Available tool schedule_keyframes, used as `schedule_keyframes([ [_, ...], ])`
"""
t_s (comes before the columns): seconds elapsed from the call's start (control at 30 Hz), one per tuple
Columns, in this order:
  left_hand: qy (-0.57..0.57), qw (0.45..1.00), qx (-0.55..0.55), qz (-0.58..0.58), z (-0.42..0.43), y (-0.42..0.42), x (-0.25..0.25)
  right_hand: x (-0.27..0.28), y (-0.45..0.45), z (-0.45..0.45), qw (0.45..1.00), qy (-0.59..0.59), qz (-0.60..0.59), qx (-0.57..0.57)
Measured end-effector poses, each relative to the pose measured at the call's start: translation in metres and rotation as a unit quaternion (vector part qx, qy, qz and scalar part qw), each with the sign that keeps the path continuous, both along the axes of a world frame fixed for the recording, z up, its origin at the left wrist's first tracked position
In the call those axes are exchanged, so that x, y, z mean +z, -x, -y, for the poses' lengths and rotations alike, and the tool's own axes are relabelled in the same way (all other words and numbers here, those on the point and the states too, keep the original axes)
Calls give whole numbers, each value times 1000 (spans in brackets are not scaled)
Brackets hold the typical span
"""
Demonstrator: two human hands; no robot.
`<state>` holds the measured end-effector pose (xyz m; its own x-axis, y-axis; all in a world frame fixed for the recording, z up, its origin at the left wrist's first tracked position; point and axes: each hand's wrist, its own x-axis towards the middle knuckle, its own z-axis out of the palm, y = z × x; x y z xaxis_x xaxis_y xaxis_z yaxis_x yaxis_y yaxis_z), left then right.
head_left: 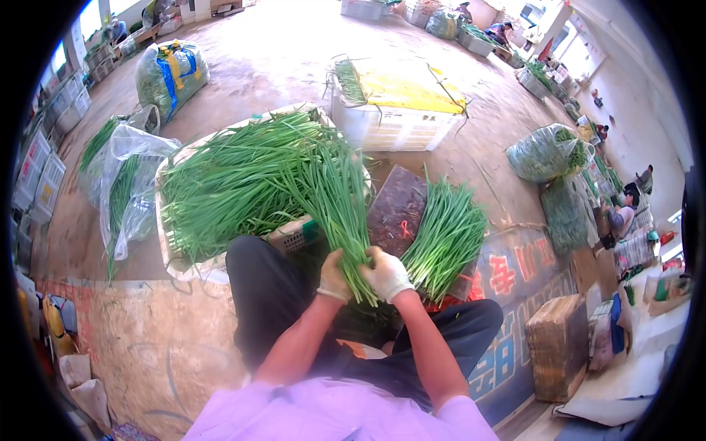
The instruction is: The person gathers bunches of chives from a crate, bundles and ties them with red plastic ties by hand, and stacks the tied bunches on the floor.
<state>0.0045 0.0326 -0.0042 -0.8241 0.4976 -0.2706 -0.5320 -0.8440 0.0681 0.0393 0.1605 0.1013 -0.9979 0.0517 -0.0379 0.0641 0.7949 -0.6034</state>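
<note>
Between my two gloved hands is a bunch of chives (pixel 340 209), its leaves pointing away over the crate and its pale stem ends toward me. My left hand (pixel 334 278) is closed around the left side of the stems. On the other side, my right hand (pixel 386 273) grips the same bunch near the cut ends. A large white crate (pixel 168 242), heaped with loose chives (pixel 235 173), stands in front of my left knee. To the right, a pile of chives (pixel 447 239) lies against a dark board (pixel 398 206) with a red tie (pixel 405 228) on it.
A white crate with a yellow cover (pixel 408 88) stands ahead. Plastic bags of greens (pixel 121 176) lie at left, with a stuffed sack (pixel 170 77) behind them. More bags (pixel 548 153) and a seated person (pixel 624 213) are at right. A brown block (pixel 557 345) sits nearby.
</note>
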Motion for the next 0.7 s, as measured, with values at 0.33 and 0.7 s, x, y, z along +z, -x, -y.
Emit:
schedule_keyframes([
  [0.33, 17, 994, -76, -76, 7, -9, 13, -5, -9, -14, 902, 423, 76, -44],
  [0.7, 104, 993, -57, -28, 8, -3, 9, 18, -39, -34, 779, 624, -44, -40],
])
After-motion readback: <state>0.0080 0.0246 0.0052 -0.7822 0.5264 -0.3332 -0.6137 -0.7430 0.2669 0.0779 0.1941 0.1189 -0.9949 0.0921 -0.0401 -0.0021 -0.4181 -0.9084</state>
